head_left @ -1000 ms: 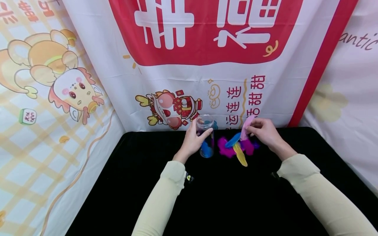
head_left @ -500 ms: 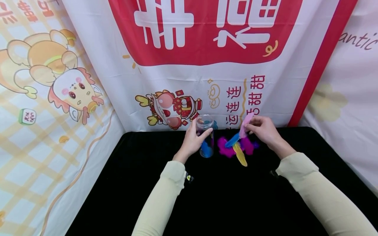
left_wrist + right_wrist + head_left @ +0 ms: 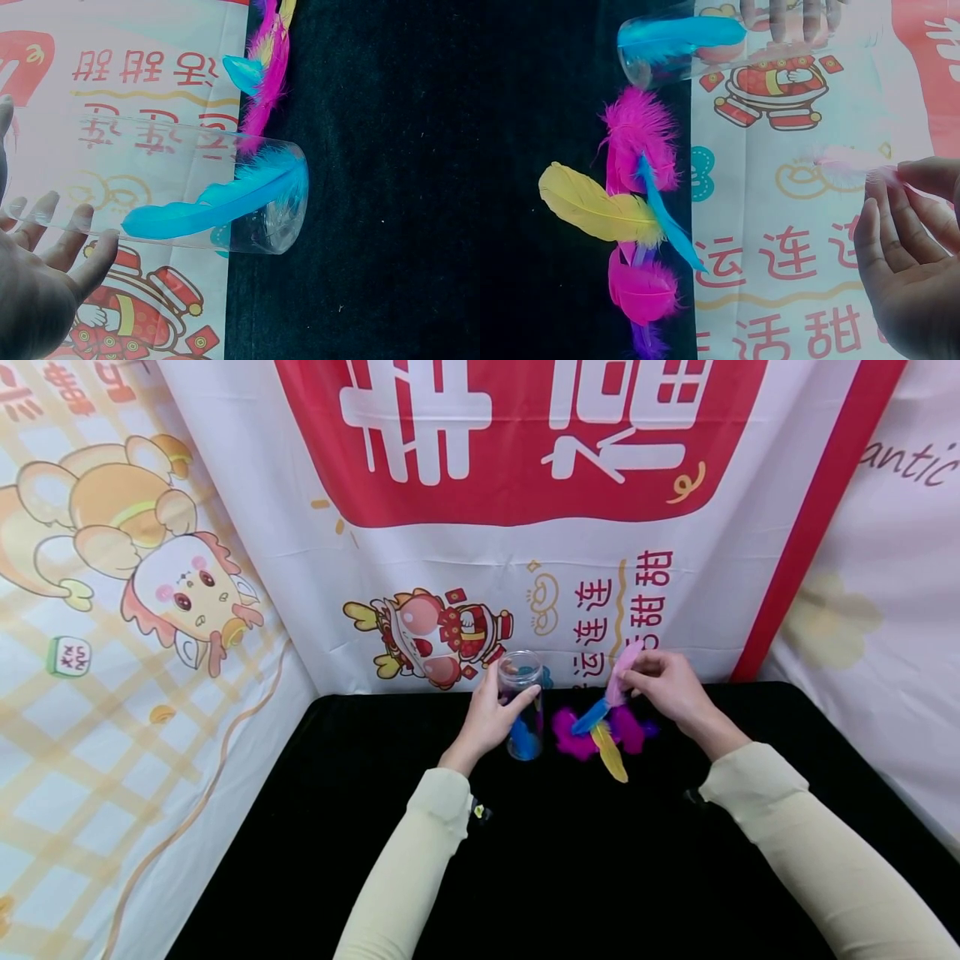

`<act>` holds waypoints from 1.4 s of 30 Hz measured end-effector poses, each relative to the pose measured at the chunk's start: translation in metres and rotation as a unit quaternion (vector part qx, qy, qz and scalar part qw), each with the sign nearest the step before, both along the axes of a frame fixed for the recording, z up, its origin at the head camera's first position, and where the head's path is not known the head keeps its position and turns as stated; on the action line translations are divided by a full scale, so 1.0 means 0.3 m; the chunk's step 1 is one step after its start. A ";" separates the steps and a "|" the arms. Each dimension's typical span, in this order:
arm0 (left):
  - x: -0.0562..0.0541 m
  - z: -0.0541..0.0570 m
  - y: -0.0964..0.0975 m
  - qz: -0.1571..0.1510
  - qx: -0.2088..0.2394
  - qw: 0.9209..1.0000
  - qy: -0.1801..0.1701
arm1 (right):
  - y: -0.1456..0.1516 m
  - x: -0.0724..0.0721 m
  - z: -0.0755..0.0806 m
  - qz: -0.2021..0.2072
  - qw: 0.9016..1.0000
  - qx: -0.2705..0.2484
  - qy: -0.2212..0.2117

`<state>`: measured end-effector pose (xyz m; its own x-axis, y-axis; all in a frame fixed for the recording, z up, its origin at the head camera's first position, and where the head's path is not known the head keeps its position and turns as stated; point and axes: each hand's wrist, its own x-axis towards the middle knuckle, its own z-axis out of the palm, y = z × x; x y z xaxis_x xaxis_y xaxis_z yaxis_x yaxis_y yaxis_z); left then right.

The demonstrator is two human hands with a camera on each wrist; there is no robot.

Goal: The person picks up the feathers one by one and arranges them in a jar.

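A clear cylindrical jar [image 3: 529, 724] stands upright near the back of the table, and my left hand [image 3: 487, 718] grips its upper part from the left. Inside it, a blue feather [image 3: 210, 206] leans against the wall. To the right, my right hand [image 3: 673, 692] pinches a light pink feather [image 3: 622, 675] between thumb and fingertips. Below that feather lies a loose pile on the cloth: a yellow feather [image 3: 592, 206], a blue feather [image 3: 671, 217], magenta feathers [image 3: 641, 289] and a purple feather [image 3: 648, 343].
Black cloth [image 3: 570, 860] covers the table. Close behind the jar and feathers hangs a white and red printed curtain [image 3: 420, 543]. Another printed curtain [image 3: 112, 710] runs along the left side, and a pale one [image 3: 885, 693] along the right.
My right hand has risen slightly and shifted a little left with the light pink feather. The left hand and jar stay in place.
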<state>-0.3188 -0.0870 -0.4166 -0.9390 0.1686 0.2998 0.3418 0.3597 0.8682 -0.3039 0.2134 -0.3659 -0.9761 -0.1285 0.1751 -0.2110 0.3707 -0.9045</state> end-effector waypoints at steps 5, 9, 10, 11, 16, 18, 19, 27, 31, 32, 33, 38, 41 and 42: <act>-0.001 0.000 0.000 -0.001 0.001 1.000 0.012 | -0.004 0.001 0.000 0.003 1.000 -0.003 0.011; -0.002 0.000 0.001 0.000 -0.002 1.000 0.012 | -0.006 -0.001 -0.001 0.003 1.000 -0.001 0.010; -0.002 0.001 0.001 -0.001 -0.001 1.000 0.012 | -0.006 -0.001 -0.001 0.003 1.000 0.000 0.010; -0.001 0.002 0.000 0.000 -0.002 1.000 0.011 | -0.005 -0.001 0.000 0.004 1.000 0.000 0.010; 0.000 0.005 0.000 -0.002 0.000 1.000 0.011 | -0.002 -0.005 0.004 0.007 1.000 0.002 0.010; 0.000 0.005 0.000 -0.001 0.000 1.000 0.010 | 0.001 -0.007 0.004 0.008 1.000 0.002 0.010; -0.001 0.005 0.000 -0.001 -0.001 1.000 0.010 | 0.002 -0.008 0.005 0.007 1.000 0.002 0.009; 0.000 0.000 0.000 -0.002 -0.001 1.000 0.012 | -0.004 -0.005 0.009 0.000 1.000 -0.005 0.010; 0.001 0.000 0.000 -0.001 -0.001 1.000 0.008 | -0.012 -0.005 0.011 0.001 1.000 -0.010 0.015; 0.002 0.001 0.001 0.000 -0.002 1.000 0.006 | -0.014 -0.005 0.013 0.001 1.000 -0.010 0.016; 0.002 0.002 0.000 0.000 -0.002 1.000 0.005 | -0.015 -0.006 0.015 0.001 1.000 -0.010 0.017; 0.004 0.006 0.001 0.003 -0.001 1.000 0.003 | -0.022 -0.016 0.022 0.006 1.000 -0.005 0.017; 0.005 0.003 0.001 0.003 -0.001 1.000 0.003 | -0.023 -0.020 0.022 0.009 1.000 -0.005 0.015; 0.006 0.002 0.001 0.003 -0.001 1.000 0.002 | -0.024 -0.020 0.022 0.009 1.000 -0.005 0.014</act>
<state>-0.3170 -0.0867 -0.4159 -0.9388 0.1643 0.3027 0.3429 0.3637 0.8661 -0.3098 0.2062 -0.3593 -0.9685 -0.1434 0.2036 -0.2425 0.3569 -0.9021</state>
